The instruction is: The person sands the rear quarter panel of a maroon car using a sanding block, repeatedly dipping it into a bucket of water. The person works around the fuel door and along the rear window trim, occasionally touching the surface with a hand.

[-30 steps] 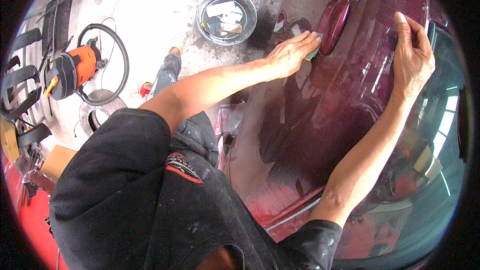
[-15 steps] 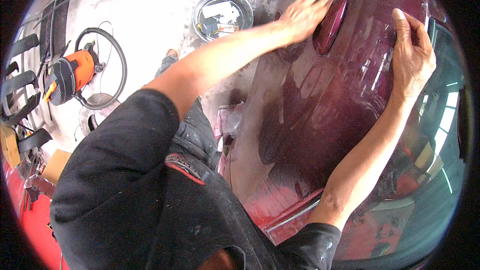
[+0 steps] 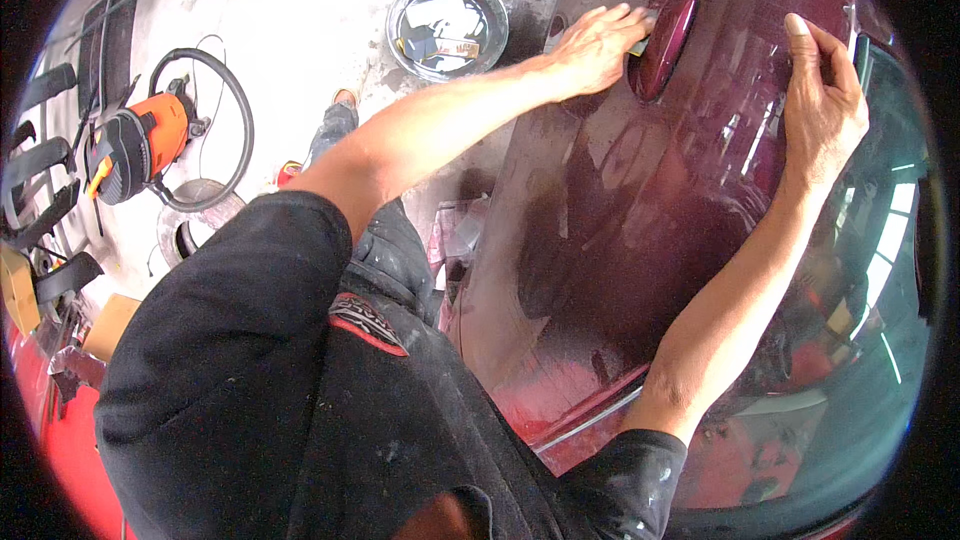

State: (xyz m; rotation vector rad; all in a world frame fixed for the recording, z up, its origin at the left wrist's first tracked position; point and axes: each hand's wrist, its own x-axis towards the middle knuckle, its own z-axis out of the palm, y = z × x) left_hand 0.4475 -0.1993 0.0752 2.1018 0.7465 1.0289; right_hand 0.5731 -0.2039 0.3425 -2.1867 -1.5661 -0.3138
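Note:
My left hand (image 3: pixel 600 48) lies palm down on the dark red bonnet (image 3: pixel 640 240) of a car, left of a raised oblong scoop (image 3: pixel 667 45). Under its fingertips shows the edge of a small flat piece, yellowish (image 3: pixel 637 48), pressed against the paint; the hand covers most of it, so I cannot make out its kind. My right hand (image 3: pixel 825 105) rests at the bonnet's edge beside the windscreen (image 3: pixel 880 270). Its thumb stands apart from the half-bent fingers, and I see nothing in it. Wet-looking streaks and dull patches mark the bonnet.
A round basin (image 3: pixel 503 25) of water with packets and sheets in it stands on the floor beyond my left arm. Further left are an orange and black vacuum cleaner (image 3: pixel 160 135) with a looped hose, a tyre (image 3: pixel 205 215), dark trim parts (image 3: pixel 45 165) and a cardboard box (image 3: pixel 112 325).
My left hand has slid slightly back toward me and left along the scoop's side, uncovering the yellowish edge. My right hand has barely moved.

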